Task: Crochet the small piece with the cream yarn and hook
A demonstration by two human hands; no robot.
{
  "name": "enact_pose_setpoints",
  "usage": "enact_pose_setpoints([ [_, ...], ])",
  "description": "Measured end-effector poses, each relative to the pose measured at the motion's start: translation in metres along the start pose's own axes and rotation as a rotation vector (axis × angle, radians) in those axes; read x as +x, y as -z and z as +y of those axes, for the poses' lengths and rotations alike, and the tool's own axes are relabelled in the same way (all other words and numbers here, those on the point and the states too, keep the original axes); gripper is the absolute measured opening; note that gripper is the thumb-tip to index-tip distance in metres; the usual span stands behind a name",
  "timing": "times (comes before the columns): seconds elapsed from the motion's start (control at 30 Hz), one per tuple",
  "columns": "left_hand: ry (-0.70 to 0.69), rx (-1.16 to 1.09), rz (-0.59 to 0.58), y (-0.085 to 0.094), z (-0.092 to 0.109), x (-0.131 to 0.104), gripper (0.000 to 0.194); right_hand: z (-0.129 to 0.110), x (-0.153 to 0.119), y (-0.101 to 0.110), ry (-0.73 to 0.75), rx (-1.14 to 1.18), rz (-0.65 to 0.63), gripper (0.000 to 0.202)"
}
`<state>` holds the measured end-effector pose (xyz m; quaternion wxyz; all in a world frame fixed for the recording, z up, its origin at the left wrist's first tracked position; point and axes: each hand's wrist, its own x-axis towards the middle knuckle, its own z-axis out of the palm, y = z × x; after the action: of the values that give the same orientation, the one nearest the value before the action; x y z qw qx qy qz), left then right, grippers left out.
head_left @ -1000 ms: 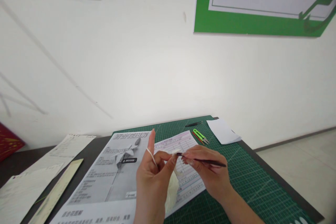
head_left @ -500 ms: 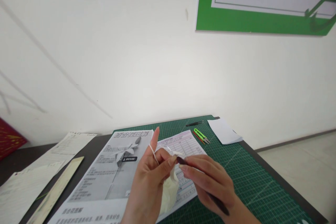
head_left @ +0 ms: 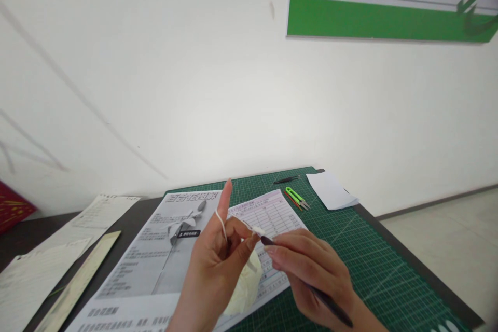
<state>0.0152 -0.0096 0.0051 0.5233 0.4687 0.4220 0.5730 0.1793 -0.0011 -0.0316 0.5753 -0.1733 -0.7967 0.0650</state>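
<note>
My left hand (head_left: 218,259) has its index finger raised with white yarn (head_left: 221,224) looped round it. Its thumb and middle finger pinch a small white crochet piece (head_left: 258,230). My right hand (head_left: 315,270) grips a dark-handled crochet hook (head_left: 324,298) like a pen, its tip at the pinched piece. Below and behind the left hand is a pale cream ball of yarn (head_left: 246,288), partly hidden by that hand. Under it lies a printed table sheet (head_left: 268,212).
A green cutting mat (head_left: 373,259) covers much of the dark table. On it are green thread snips (head_left: 298,198), black tweezers (head_left: 287,179) and white paper (head_left: 330,191). At left lie a printed sheet with a flower picture (head_left: 136,254), a ruler-like strip (head_left: 80,280) and written papers (head_left: 89,223).
My left index finger has straightened upward, and both hands have shifted slightly. The hook's shaft now shows between the handle and the white piece. The whole view has tilted a little.
</note>
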Motion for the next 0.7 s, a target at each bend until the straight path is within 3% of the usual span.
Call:
enact_pose_setpoints([
  [0.33,0.201,-0.145,-0.079,0.0044,0.0016,0.0057,0.096,-0.0022,-0.0008,0.0044,-0.241,0.145,0.077,0.036],
  [0.7,0.232,-0.083,-0.094,0.0039,0.0041,0.0034,0.08,0.001,-0.0006,0.0102,-0.288,0.188,0.028,0.026],
])
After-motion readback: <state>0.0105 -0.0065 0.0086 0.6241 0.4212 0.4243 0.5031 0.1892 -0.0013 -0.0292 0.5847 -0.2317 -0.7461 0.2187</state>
